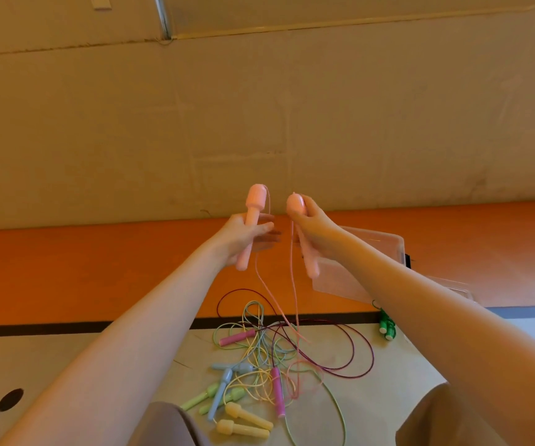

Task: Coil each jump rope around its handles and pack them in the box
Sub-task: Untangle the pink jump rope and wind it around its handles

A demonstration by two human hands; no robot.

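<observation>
My left hand (243, 238) grips one pale pink jump-rope handle (253, 217) upright, held up at arm's length. My right hand (313, 228) grips the matching pink handle (296, 204) close beside it. The thin pink cord (293, 284) hangs from both handles down to the floor. Below lies a tangle of loose ropes (269, 352) with blue handles (224, 384), light green handles (202, 399), yellow handles (243, 421) and magenta handles (277, 392). A clear plastic box (385, 243) stands behind my right forearm, partly hidden. A coiled green rope (387, 326) lies near it.
The floor has an orange band (99, 275), a black line (34, 329) and a beige area under the ropes. A beige wall (259, 107) rises ahead. My knees (169, 426) frame the bottom of the view. Dark round spots (10, 399) mark the floor at the lower left.
</observation>
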